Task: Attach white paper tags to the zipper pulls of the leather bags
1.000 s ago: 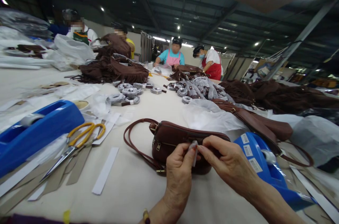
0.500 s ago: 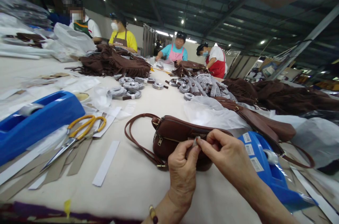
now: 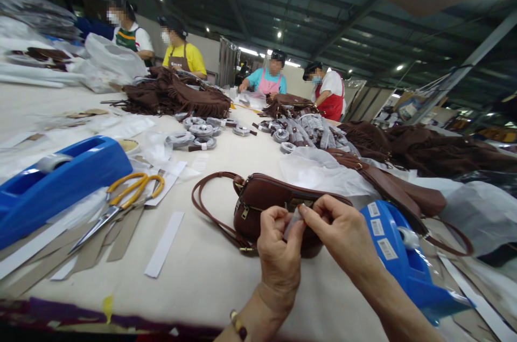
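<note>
A brown zipped handbag [image 3: 258,196] lies on the cloth-covered table with its thin strap [image 3: 197,199] looped out to the left. In front of it, my left hand [image 3: 278,256] pinches a small greyish-white wrapped piece [image 3: 293,222] between thumb and fingers. The thumb and forefinger of my right hand [image 3: 343,234] close on the upper end of that same piece, where a bit of orange-brown shows. What is inside the wrapping I cannot make out. Both hands hide the bag's lower right front.
Blue tape dispensers stand at left [image 3: 81,180] and right [image 3: 404,250]. Orange-handled scissors [image 3: 133,191] lie on paper strips. Wrapped strap coils [image 3: 200,129], fringed brown bags [image 3: 173,94] and another brown bag [image 3: 399,191] lie farther back. Several co-workers stand beyond.
More of the small wrapped piece now shows between my hands, as my left fingers have shifted along it. The view has moved slightly; the bag stays in place.
</note>
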